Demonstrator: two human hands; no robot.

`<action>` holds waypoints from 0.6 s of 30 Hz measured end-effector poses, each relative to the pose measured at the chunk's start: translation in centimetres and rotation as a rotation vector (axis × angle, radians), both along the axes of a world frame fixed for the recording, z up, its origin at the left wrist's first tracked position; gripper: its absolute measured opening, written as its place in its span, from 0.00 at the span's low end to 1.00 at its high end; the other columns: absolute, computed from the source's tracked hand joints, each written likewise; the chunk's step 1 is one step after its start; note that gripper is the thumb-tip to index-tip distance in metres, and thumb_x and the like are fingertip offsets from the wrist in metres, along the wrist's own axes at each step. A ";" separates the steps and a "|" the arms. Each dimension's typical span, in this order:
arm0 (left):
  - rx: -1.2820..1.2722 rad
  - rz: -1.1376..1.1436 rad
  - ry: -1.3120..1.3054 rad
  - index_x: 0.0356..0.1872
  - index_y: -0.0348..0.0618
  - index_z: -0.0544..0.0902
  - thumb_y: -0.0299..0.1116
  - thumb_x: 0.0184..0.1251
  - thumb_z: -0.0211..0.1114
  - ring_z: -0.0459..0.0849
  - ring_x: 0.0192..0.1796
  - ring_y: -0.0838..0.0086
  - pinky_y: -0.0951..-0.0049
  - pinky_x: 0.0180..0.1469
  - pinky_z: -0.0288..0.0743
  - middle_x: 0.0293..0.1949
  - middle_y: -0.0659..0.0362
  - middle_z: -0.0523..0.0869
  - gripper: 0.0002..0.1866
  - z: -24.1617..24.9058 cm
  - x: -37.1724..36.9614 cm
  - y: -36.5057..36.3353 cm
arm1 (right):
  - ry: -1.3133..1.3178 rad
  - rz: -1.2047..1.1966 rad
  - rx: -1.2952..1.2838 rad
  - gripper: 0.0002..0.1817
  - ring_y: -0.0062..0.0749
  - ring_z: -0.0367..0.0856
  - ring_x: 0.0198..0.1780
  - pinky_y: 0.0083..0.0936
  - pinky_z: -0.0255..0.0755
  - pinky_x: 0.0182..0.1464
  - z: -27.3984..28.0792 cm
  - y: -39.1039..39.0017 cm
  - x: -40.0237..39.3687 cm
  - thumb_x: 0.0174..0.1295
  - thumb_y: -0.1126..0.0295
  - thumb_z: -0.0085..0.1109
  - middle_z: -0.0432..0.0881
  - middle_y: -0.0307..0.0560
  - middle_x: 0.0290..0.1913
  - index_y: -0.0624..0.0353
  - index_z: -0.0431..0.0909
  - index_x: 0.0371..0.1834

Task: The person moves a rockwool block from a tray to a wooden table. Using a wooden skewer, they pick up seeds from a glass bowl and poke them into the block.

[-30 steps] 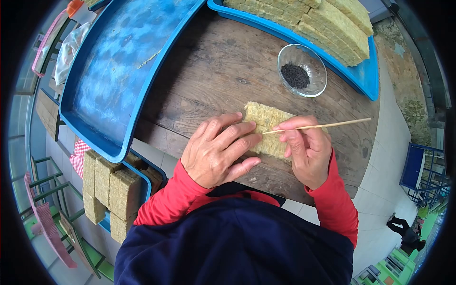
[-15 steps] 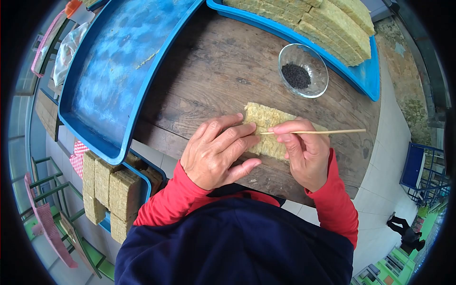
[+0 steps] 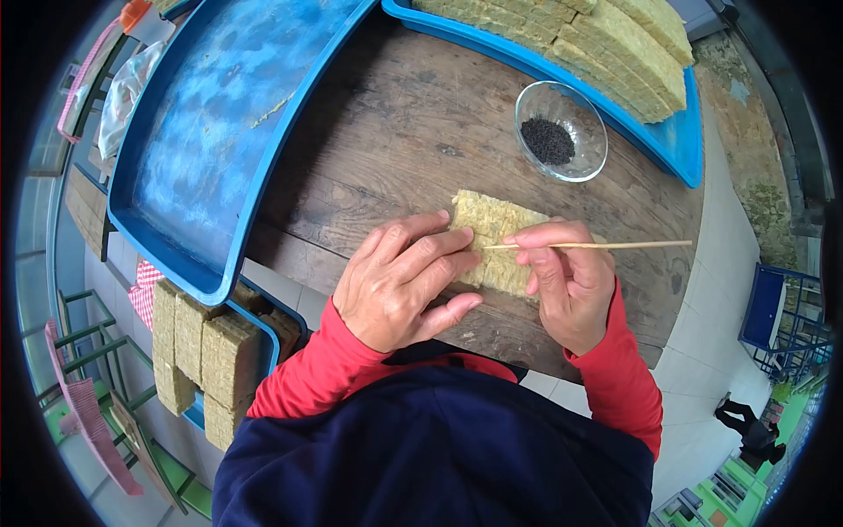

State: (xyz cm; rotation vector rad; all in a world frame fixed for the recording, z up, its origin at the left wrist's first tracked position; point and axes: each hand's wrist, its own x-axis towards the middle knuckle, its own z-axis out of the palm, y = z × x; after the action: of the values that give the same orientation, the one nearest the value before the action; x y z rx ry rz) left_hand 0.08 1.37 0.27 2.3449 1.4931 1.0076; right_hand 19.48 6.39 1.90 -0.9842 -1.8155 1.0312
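Observation:
A yellowish fibrous slab [image 3: 499, 213] lies on the wooden table in front of me. My left hand [image 3: 406, 281] rests with fingers spread, its fingertips on the slab's left part. In my right hand [image 3: 569, 279] a thin wooden stick [image 3: 645, 244] is pinched between thumb and fingers, its left end over the slab near my left fingertips and its other end pointing right. Beyond the slab stands a clear glass bowl [image 3: 590, 140] holding small black grains [image 3: 548, 140].
A blue tray [image 3: 255, 206] with a scrap of fibre sits at the left. Another blue tray [image 3: 676, 145] at the back right holds stacked slabs [image 3: 615, 61]. More blocks [image 3: 228, 351] stand at the lower left. A person [image 3: 753, 432] is far off at the right.
My right hand has shifted slightly to the right with the stick, whose left end moved right a little. My left hand and the slab have stayed in place.

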 end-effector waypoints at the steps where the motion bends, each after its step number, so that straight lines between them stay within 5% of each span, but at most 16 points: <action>1: -0.001 -0.001 -0.001 0.40 0.47 0.86 0.42 0.43 0.74 0.80 0.54 0.62 0.64 0.53 0.75 0.47 0.61 0.85 0.20 0.0 0.0 0.0 | -0.005 0.017 0.018 0.03 0.28 0.77 0.26 0.22 0.69 0.29 -0.1 0.1 0.0 0.64 0.78 0.57 0.81 0.44 0.32 0.61 0.81 0.38; 18: -0.007 0.003 0.004 0.40 0.47 0.86 0.43 0.44 0.74 0.80 0.54 0.62 0.64 0.53 0.75 0.47 0.61 0.85 0.20 0.1 0.0 0.0 | -0.062 0.029 0.019 0.03 0.28 0.78 0.27 0.22 0.69 0.29 0.1 0.1 0.1 0.64 0.77 0.58 0.81 0.43 0.32 0.60 0.80 0.38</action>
State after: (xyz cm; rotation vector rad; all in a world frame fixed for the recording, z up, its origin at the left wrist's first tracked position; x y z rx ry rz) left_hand 0.07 1.35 0.34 2.3416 1.4993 0.9975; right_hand 19.56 6.46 1.96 -0.9908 -1.8923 1.0091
